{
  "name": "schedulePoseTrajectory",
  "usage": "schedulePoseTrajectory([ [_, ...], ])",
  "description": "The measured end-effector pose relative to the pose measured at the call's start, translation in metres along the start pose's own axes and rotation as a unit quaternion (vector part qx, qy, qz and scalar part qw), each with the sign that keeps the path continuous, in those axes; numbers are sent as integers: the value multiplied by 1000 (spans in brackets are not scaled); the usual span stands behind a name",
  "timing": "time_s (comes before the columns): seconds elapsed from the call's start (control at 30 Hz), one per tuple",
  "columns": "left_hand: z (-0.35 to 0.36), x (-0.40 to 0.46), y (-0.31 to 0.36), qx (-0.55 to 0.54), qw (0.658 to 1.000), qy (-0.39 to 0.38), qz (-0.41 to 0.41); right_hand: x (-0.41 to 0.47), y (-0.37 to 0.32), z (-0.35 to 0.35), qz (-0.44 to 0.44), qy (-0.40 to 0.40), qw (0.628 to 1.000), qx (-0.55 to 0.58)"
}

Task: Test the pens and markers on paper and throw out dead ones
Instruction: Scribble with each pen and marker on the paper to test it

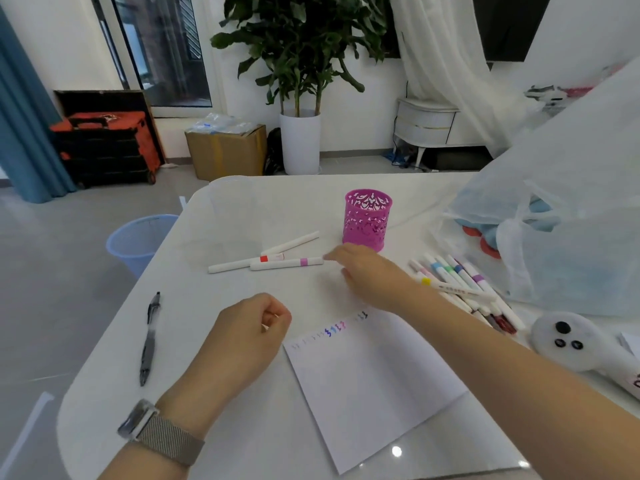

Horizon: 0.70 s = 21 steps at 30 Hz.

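The right hand [367, 271] reaches across the white table [242, 427], its fingertips at the end of a white marker with a pink band [287, 264]; whether it pinches that marker or only touches it cannot be told, since the fingers are partly hidden from this angle. That marker lies with two more, a red-banded marker [247, 263] and a plain white marker [290, 243], in a loose group apart from the rest, probably a pile sorted by test result, though which result is unclear. The left hand [247, 332] rests on the table just beside the top left corner of the paper [374, 386], fingers curled in with nothing seen in them; it seems placed to steady the sheet. Along the paper's upper edge runs a row of test squiggles [332, 330], some strong blue and purple, others faint. The untested or waiting markers lie in a heap [460, 285] to the right, within easy reach of the working hand. A pink perforated pen cup [367, 220] stands behind, likely for keepers. A black pen [149, 337] lies alone on the left. The blue wastebasket [138, 237] stands on the floor by the table's left edge, handy for dead ones
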<state>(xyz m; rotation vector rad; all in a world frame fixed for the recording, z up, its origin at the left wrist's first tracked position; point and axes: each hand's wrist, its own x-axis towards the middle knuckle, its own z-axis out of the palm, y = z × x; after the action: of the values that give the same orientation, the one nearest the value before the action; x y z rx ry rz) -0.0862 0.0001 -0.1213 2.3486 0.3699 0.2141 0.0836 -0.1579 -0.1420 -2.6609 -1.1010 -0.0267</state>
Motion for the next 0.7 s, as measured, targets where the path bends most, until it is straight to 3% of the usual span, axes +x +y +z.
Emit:
schedulePoseTrajectory([
  [0.17, -8, 2, -4, 60, 992, 32, 102, 68, -17, 8, -7, -63, 997, -43],
  [0.43, -13, 18, -16, 57, 994, 54, 82, 119, -8, 20, 19, -55, 997, -60],
  [0.57, -11, 21, -15, 52, 994, 54, 73, 112, -15, 11, 15, -89, 986, -141],
  [0.63, -9, 21, -14, 50, 995, 50, 73, 98, -18, -1, 40, -51, 993, -95],
  [0.7, -8, 19, -12, 44, 995, 46, 74, 74, -28, -20, 67, 18, 994, 80],
])
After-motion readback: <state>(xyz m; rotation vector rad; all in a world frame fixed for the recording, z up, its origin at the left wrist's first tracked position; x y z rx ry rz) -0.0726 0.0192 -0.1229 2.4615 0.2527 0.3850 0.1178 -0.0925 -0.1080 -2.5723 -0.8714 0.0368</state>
